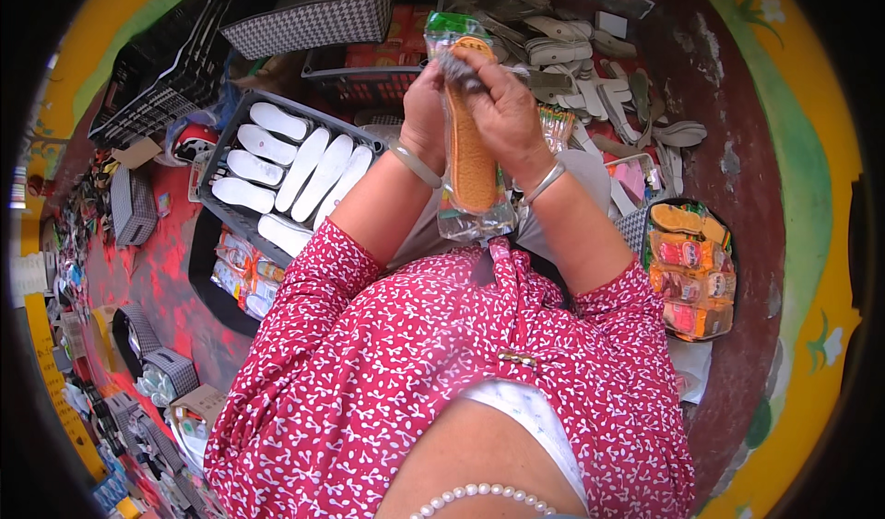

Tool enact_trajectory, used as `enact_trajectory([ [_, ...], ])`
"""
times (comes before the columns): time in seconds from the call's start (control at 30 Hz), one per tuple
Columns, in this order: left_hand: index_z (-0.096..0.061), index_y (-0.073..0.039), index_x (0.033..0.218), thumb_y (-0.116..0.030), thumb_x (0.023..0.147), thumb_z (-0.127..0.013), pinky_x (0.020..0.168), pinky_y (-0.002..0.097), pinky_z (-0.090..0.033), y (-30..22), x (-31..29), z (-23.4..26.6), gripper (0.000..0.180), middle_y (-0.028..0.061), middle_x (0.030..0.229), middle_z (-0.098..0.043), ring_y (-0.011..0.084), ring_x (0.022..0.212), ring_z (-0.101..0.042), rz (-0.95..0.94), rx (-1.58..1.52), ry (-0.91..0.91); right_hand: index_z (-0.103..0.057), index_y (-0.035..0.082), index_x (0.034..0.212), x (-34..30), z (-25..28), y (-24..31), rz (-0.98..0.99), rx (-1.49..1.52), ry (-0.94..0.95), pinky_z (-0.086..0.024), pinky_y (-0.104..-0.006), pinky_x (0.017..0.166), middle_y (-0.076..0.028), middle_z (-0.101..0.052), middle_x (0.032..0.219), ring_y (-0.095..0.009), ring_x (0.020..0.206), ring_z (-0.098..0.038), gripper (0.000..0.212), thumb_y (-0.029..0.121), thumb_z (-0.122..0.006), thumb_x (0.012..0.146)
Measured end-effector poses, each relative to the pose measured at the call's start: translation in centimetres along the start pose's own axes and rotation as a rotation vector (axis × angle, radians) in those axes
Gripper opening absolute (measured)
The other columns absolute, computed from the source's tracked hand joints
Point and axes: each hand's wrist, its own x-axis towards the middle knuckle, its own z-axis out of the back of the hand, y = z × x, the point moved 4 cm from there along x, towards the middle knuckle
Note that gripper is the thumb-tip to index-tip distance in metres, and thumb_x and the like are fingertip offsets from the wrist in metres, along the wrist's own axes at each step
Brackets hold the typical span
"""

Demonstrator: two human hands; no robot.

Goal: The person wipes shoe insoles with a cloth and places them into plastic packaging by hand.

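Note:
In front of my chest is a brown insole in a clear plastic sleeve with a green top, held upright. My left hand is closed on the sleeve's left edge near its upper part. On the other side, my right hand presses a grey fuzzy wad against the upper front of the package, fingers closed. What the wad is made of cannot be told, and the fingertips of my left hand are partly hidden behind it. The lower end of the sleeve hangs free above my lap.
A dark crate of white insoles stands at the left. Loose grey insoles are piled at the far right. A basket of packaged orange insoles sits near my right elbow. A houndstooth-patterned box rests at the back beside black crates.

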Motion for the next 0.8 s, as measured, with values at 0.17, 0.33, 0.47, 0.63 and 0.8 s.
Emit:
enact_trajectory([
  [0.17, -0.042, 0.005, 0.128, -0.044, 0.096, -0.026, 0.096, 0.0466, -0.043, -2.0, 1.3, 5.2, 0.061, 0.0232, 0.120, -0.054, 0.0367, 0.108, -0.055, 0.003, -0.107, 0.043, -0.058, 0.005, 0.119, -3.6, -1.6, 1.1, 0.086, 0.210, 0.231, -0.042, -0.0313, 0.097, -0.011, -0.061, 0.114, -0.022, 0.111, -0.056, 0.045, -0.012, -0.047, 0.078],
  [0.33, -0.039, 0.006, 0.130, -0.042, 0.097, -0.024, 0.099, 0.0501, -0.041, -3.7, 0.5, 3.3, 0.060, 0.0240, 0.122, -0.053, 0.0442, 0.111, -0.051, -0.179, 0.044, -0.197, -0.062, 0.006, 0.111, -7.1, -2.2, 3.1, 0.260, 0.176, 0.439, -0.039, -0.0392, 0.100, -0.013, -0.060, 0.119, -0.029, 0.114, -0.055, 0.045, -0.012, -0.050, 0.072],
  [0.47, -0.039, 0.007, 0.130, -0.038, 0.097, -0.023, 0.100, 0.0508, -0.040, -4.6, 0.1, 2.6, 0.058, 0.0258, 0.122, -0.052, 0.0448, 0.112, -0.050, -0.226, 0.012, -0.171, -0.063, 0.006, 0.110, -8.0, -1.5, 2.2, 0.170, 0.286, 0.598, -0.040, -0.0365, 0.100, -0.014, -0.062, 0.116, -0.029, 0.111, -0.057, 0.046, -0.012, -0.049, 0.070],
  [0.63, -0.038, 0.008, 0.129, -0.037, 0.098, -0.023, 0.100, 0.0520, -0.040, -6.7, -0.4, 3.2, 0.057, 0.0268, 0.122, -0.051, 0.0429, 0.113, -0.051, -0.253, -0.016, -0.116, -0.060, 0.003, 0.116, -6.4, 4.1, 0.5, -0.456, 0.668, 0.464, -0.043, -0.0276, 0.095, -0.005, -0.061, 0.111, -0.015, 0.105, -0.056, 0.044, -0.014, -0.042, 0.080],
  [0.8, -0.040, 0.008, 0.128, -0.039, 0.096, -0.026, 0.097, 0.0506, -0.043, -7.4, -0.3, 3.3, 0.058, 0.0253, 0.121, -0.052, 0.0409, 0.109, -0.054, -0.249, -0.160, 0.028, -0.052, 0.000, 0.123, -4.6, 8.8, -2.2, -0.448, 0.861, 0.037, -0.044, -0.0261, 0.092, -0.006, -0.060, 0.113, -0.013, 0.103, -0.057, 0.033, 0.003, -0.051, 0.090],
])
